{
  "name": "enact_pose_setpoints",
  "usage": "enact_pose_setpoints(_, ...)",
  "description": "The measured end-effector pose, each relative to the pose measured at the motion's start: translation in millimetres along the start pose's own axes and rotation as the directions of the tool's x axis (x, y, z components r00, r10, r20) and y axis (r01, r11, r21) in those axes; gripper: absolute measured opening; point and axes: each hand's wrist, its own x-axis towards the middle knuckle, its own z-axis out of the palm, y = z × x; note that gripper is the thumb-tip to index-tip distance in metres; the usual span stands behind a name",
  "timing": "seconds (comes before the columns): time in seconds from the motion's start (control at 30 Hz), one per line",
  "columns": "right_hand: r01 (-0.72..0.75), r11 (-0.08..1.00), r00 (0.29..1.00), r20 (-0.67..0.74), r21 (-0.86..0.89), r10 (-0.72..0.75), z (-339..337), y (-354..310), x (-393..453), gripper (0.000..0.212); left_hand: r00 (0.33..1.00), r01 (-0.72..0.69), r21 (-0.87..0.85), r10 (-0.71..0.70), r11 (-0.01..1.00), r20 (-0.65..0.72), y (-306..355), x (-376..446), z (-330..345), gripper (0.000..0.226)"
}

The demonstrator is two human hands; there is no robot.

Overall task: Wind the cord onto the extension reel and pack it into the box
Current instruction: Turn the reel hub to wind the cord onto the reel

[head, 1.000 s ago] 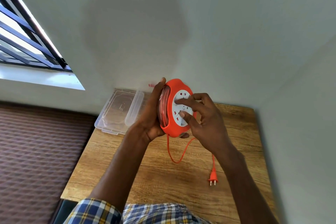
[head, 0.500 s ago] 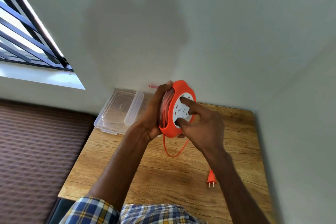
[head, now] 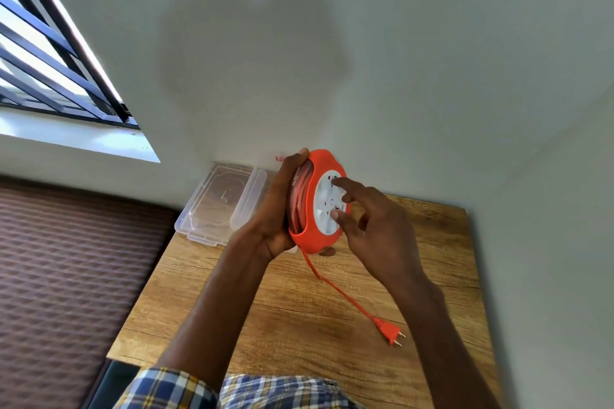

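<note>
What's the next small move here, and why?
Probably keep turning the white socket face with the right hand while the left hand grips the reel: a stretch of cord and the plug lie unwound on the table.

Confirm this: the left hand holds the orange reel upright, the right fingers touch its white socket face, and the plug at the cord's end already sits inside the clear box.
One thing is wrong. The head view shows the plug lying on the wooden table, not inside the clear box. The rest holds: the left hand holds the orange reel upright, and the right hand's fingers touch its white socket face.
</note>
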Motion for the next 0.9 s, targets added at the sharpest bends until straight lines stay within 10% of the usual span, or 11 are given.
enact_pose_setpoints(0.4,0.189,0.980,0.971,0.136,0.062,-0.196,2.1,19.5,-1.7,0.062,0.986,0.109,-0.086,-0.097,0.990,0.137,-1.9,-4.4,-5.1,0.078)
enact_pose_setpoints(0.67,0.159,0.987,0.983,-0.093,0.017,-0.157,11.4,15.5,-11.0,0.065,0.998,0.031,0.019,-0.031,0.999,0.051,-3.6,-1.5,-2.7,0.069)
enact_pose_setpoints(0.8,-0.041,0.982,0.979,-0.190,0.184,0.076,21.5,-0.9,-14.8,0.062,0.998,-0.063,0.048,0.062,0.997,0.025,-2.1,0.7,0.2,0.063)
enact_pose_setpoints(0.9,-0.299,0.765,0.883,-0.137,0.571,0.448,33.0,-18.8,-7.7,0.052,0.996,-0.086,0.072,0.087,0.994,-0.013,-6.3,2.9,3.7,0.065)
